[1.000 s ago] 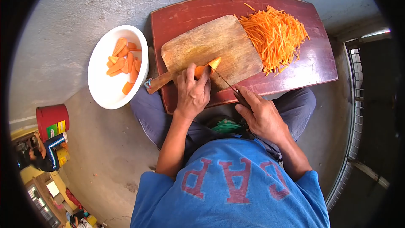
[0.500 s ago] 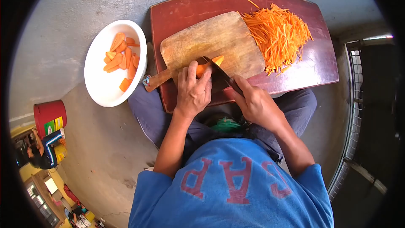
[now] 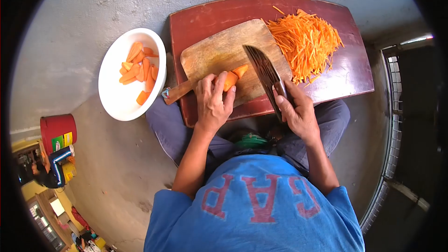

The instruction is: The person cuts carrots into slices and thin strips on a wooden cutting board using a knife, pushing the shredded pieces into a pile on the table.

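One carrot (image 3: 230, 81) is resting toward six o'clock on the board (image 3: 210, 49), the left hand (image 3: 213, 101) pinching it; the right hand (image 3: 298, 112) is gripping a knife (image 3: 264, 70), apart at three o'clock. Any roll could be putting left fingers (image 3: 219, 85) under the knife.

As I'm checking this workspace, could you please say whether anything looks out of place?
The wooden cutting board sits askew on the red table, its handle jutting past the left edge; carrot shreds lie uncontained.

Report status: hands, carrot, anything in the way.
Left hand holding carrot on cutting board. Right hand gripping knife, blade beside carrot. No obstruction visible.
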A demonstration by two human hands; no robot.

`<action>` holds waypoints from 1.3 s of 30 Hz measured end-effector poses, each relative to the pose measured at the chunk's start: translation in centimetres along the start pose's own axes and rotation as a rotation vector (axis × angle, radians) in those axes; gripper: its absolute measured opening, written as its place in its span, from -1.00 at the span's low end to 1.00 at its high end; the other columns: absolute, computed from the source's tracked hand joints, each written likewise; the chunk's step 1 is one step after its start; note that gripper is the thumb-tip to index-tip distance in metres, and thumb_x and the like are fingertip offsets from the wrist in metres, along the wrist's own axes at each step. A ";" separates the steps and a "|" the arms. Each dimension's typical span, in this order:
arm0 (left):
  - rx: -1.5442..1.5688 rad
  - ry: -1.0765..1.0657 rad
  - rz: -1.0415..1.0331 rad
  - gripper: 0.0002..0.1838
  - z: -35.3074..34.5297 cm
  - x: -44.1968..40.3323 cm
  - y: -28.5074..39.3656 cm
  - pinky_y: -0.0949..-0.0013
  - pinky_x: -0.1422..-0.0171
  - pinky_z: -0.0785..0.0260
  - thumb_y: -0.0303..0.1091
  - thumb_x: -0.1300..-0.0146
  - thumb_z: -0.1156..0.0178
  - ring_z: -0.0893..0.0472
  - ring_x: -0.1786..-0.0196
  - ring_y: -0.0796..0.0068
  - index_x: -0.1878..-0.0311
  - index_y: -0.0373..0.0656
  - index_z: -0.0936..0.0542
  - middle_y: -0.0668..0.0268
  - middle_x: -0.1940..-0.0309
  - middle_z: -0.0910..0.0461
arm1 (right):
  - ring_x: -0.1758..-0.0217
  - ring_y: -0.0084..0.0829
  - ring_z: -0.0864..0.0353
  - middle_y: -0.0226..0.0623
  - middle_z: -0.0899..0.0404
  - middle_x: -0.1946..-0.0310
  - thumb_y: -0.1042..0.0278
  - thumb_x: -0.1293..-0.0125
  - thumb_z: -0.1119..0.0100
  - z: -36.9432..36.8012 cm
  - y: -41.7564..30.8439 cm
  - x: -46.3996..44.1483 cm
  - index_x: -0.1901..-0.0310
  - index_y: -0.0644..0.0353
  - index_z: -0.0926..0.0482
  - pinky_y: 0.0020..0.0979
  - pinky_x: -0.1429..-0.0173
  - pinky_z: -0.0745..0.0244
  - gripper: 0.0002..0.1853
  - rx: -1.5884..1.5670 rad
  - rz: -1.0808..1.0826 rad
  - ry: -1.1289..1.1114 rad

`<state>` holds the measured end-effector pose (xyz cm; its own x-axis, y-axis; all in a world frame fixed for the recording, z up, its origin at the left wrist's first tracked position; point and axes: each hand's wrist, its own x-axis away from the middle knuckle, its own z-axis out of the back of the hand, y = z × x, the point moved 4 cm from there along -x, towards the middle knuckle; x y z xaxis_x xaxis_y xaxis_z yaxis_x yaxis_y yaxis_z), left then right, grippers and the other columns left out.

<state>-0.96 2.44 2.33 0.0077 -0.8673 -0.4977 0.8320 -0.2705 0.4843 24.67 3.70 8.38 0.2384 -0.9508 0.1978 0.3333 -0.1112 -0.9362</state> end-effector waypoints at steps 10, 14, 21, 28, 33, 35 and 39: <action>0.045 -0.066 0.149 -0.36 0.5 -1.4 -0.3 -0.07 -0.32 -0.54 -0.05 -0.42 -0.64 -0.67 -0.14 -0.11 -0.38 -0.26 -0.68 0.03 -0.08 -0.66 | 0.02 -0.03 -0.83 0.18 -0.74 0.06 0.37 -0.67 -0.38 -0.8 1.0 4.2 -0.49 0.39 -0.55 -0.15 -0.16 -0.67 -0.51 0.038 0.080 -0.060; -0.020 -0.070 0.103 -0.31 1.2 -1.3 0.3 -0.06 -0.35 -0.52 -0.05 -0.38 -0.66 -0.65 -0.20 -0.11 -0.43 -0.23 -0.67 0.04 -0.14 -0.64 | 0.02 0.06 -0.83 0.20 -0.74 0.05 0.41 -0.65 -0.38 -1.3 1.0 4.3 -0.48 0.41 -0.55 -0.15 -0.16 -0.68 -0.51 0.064 0.135 -0.038; -0.013 -0.139 0.014 -0.36 0.9 -1.8 0.2 -0.04 -0.44 -0.50 -0.29 -0.33 -0.64 -0.63 -0.31 -0.11 -0.45 -0.19 -0.68 0.01 -0.28 -0.60 | 0.01 0.08 -0.83 0.21 -0.73 0.06 0.37 -0.68 -0.36 -1.4 1.3 3.7 -0.47 0.37 -0.57 -0.11 -0.17 -0.68 -0.54 0.050 0.141 -0.002; 0.064 -0.098 0.063 -0.40 -0.4 -5.1 -3.5 -0.12 -0.56 -0.43 -0.40 -0.34 -0.60 -0.56 -0.39 -0.15 -0.44 -0.14 -0.71 0.00 -0.46 -0.55 | 0.21 -0.33 -0.73 -0.09 -0.71 0.21 0.33 -0.72 -0.32 -1.3 1.9 0.0 -0.47 0.35 -0.58 -0.22 0.03 -0.67 -0.57 -0.053 0.172 0.053; -0.189 -0.144 -0.079 -0.40 0.0 -5.8 0.6 -0.12 -0.58 -0.17 -0.06 -0.27 -0.68 -0.48 -0.47 0.09 -0.34 -0.05 -0.82 0.21 -0.41 -0.62 | 0.48 -0.70 -0.46 -0.48 -0.58 0.32 0.33 -0.78 -0.25 -1.6 3.5 -1.6 -0.48 0.33 -0.59 -0.48 0.40 -0.40 -0.60 -0.292 0.012 0.001; -0.142 -0.199 -0.175 -0.55 -1.2 -5.7 1.9 -0.09 -0.44 -0.24 -0.18 -0.36 -0.59 -0.55 -0.34 0.12 -0.26 -0.10 -0.81 0.24 -0.19 -0.70 | 0.48 -0.68 -0.49 -0.47 -0.59 0.33 0.32 -0.79 -0.22 -1.4 4.3 -1.6 -0.42 0.32 -0.62 -0.47 0.39 -0.42 -0.65 -0.341 -0.003 0.022; -0.207 -0.288 -0.216 -0.69 -3.6 -5.3 2.0 -0.04 -0.36 -0.26 -0.35 -0.46 -0.47 -0.61 -0.19 0.11 -0.20 -0.19 -0.78 0.20 -0.03 -0.71 | 0.52 -0.72 -0.44 -0.56 -0.55 0.35 0.26 -0.82 -0.15 -0.2 3.7 -0.5 -0.24 0.24 -0.64 -0.54 0.45 -0.32 -0.76 -0.336 -0.065 0.013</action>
<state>2.69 7.97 3.39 -0.3105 -0.8890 -0.3366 0.8916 -0.3952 0.2209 25.64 3.68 4.82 0.2144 -0.9420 0.2583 0.0280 -0.2584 -0.9656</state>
